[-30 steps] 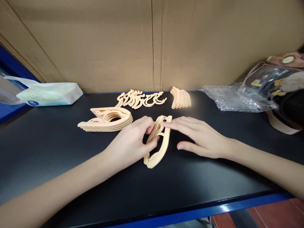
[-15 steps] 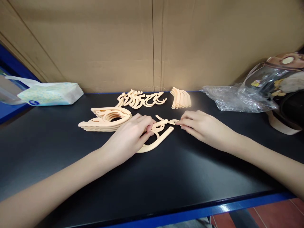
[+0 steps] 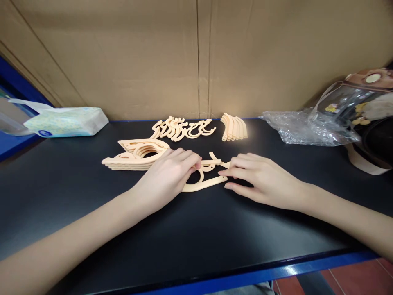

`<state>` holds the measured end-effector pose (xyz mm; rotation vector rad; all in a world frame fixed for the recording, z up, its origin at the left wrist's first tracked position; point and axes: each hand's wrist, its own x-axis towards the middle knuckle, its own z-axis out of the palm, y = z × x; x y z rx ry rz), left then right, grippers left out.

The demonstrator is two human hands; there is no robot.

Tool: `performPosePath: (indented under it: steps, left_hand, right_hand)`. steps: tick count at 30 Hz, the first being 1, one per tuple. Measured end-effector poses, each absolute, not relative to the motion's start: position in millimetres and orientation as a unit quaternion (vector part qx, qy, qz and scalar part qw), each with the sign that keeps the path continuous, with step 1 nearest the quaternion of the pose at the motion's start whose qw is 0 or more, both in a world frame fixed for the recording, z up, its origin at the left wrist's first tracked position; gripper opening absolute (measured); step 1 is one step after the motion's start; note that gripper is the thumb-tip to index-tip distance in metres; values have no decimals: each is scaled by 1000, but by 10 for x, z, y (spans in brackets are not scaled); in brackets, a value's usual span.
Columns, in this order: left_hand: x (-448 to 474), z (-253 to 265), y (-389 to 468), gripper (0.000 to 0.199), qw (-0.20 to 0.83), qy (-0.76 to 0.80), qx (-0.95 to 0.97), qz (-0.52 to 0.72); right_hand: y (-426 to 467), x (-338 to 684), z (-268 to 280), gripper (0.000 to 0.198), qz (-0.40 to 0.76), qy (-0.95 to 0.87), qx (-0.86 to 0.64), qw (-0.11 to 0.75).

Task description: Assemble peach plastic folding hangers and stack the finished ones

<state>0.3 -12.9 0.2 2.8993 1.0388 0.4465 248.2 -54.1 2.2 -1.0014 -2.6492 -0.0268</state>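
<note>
My left hand is closed on a cream plastic folding hanger, its fingertips pinching the upper arm. That hanger lies open on the table with its two arms apart at the right. At its right end, my right hand curls its fingers over a small flat end piece, which they partly hide. The right index fingertip touches the lower arm's tip, with the thumb just below it. A stack of like cream hanger bodies sits left of my left hand, partly covered by it.
Several cream hooks lie along the back of the black table, beside a row of curved cream pieces. A tissue pack stands at the left. Clear plastic wrap and a transparent bag are at the right.
My right hand has moved toward me and slightly left, its index finger reaching the lower arm. The hanger has turned slightly, and its right end has come nearer to me.
</note>
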Motion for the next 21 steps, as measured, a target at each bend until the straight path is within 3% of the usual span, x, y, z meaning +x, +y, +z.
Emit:
performPosePath:
  steps: [6, 11, 16, 21]
  left_hand:
    - [-4, -14, -126, 19, -56, 327, 930, 158]
    - [-22, -19, -114, 22, -122, 303, 929, 174]
    - [-33, 15, -114, 24, -150, 287, 935, 147]
    - [-29, 22, -120, 27, -156, 281, 936, 142]
  right_hand:
    - [-542, 2479, 48, 22, 95, -928, -320, 167]
    - [-394, 2616, 17, 31, -24, -925, -356, 130]
    - [-332, 2716, 4, 43, -63, -923, -368, 90]
    - [-359, 2732, 35, 29, -105, -909, -396, 73]
